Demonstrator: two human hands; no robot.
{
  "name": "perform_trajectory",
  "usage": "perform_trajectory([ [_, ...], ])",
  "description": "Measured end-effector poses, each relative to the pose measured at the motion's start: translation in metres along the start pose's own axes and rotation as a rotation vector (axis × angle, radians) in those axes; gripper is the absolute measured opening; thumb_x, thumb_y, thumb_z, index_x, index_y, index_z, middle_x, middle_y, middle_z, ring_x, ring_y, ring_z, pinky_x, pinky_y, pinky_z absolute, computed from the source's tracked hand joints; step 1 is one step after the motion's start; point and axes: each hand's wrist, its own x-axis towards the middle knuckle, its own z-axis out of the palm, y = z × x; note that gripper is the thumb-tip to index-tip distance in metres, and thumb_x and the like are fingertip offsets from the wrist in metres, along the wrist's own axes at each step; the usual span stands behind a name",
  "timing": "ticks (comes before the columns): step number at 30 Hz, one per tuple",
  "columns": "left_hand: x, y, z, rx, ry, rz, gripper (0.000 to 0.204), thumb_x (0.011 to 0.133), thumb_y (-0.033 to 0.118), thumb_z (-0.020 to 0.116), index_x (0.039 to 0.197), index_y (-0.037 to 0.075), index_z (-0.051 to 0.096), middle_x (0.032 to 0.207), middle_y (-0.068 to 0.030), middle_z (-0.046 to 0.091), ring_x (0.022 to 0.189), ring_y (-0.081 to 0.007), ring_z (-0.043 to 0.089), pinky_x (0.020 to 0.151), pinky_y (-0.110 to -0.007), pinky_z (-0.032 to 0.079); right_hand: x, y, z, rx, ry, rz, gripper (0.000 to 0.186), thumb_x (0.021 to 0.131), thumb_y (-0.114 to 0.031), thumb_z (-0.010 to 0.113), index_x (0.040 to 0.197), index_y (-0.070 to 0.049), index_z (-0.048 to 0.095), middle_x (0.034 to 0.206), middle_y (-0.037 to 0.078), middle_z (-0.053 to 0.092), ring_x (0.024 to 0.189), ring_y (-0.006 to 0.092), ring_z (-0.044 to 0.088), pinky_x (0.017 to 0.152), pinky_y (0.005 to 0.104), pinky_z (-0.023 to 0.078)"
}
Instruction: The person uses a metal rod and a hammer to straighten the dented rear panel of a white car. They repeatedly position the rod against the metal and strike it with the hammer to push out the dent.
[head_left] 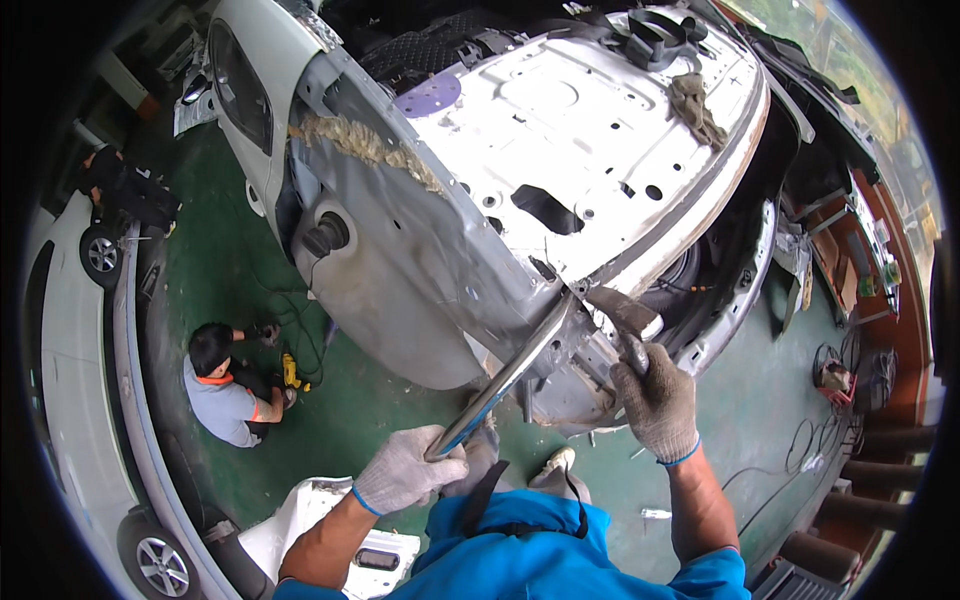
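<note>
The left hand's [408, 470] fingers curl fully round the near end of a metal bar [500, 388]; ahead and rightward of them its far end meets the car body's [400, 275] corner — wedged or merely resting, I cannot tell; the right hand's [658, 402] fingers wrap a hammer [622, 312], head just beyond them; likely bar-and-hammer metalwork — next wants a steady left grip and a controlled swing.

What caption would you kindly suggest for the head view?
Gloved left hand grips a metal bar, right hand a hammer, at a partly stripped car body.
</note>
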Motion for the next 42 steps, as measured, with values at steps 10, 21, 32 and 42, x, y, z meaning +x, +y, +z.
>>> perform_trajectory([
  [10,-0.001,-0.006,0.000,0.013,-0.006,0.082,0.018,0.091,0.018,0.080,0.095,0.005,0.069,0.068,0.0002,0.059,0.055,-0.0079,0.057,0.049,-0.026,0.049,0.000,-0.014,-0.003,-0.077,0.052,-0.049,0.028,0.097,-0.022,0.076,0.115,-0.003,0.067,0.082,0.024,0.071,0.076,0.0460,0.071,0.067,0.0484,0.057],
  [21,0.000,-0.013,0.001,0.015,-0.017,0.145,0.021,0.091,0.020,0.081,0.097,0.003,0.069,0.070,-0.0022,0.063,0.058,-0.0094,0.061,0.050,-0.026,0.050,-0.065,0.020,-0.013,0.269,0.090,0.260,0.019,0.099,-0.018,0.074,0.107,-0.001,0.068,0.082,0.018,0.072,0.072,0.0284,0.074,0.070,0.0390,0.057],
  [32,0.002,-0.022,0.008,-0.071,-0.039,0.181,0.021,0.093,0.018,0.081,0.097,0.003,0.068,0.071,0.0000,0.057,0.056,-0.0089,0.055,0.051,-0.026,0.048,-0.135,0.074,0.021,0.253,0.090,0.400,0.028,0.097,-0.030,0.076,0.103,-0.004,0.070,0.080,0.022,0.070,0.079,0.0434,0.073,0.070,0.0478,0.055],
  [42,0.013,-0.032,0.016,-0.151,-0.047,0.179,0.018,0.094,0.018,0.079,0.095,0.003,0.070,0.071,0.0010,0.057,0.058,-0.0078,0.055,0.051,-0.026,0.048,-0.133,0.069,0.022,0.250,0.077,0.402,0.029,0.095,-0.031,0.076,0.102,-0.002,0.070,0.081,0.022,0.070,0.078,0.0392,0.072,0.072,0.0467,0.055],
])
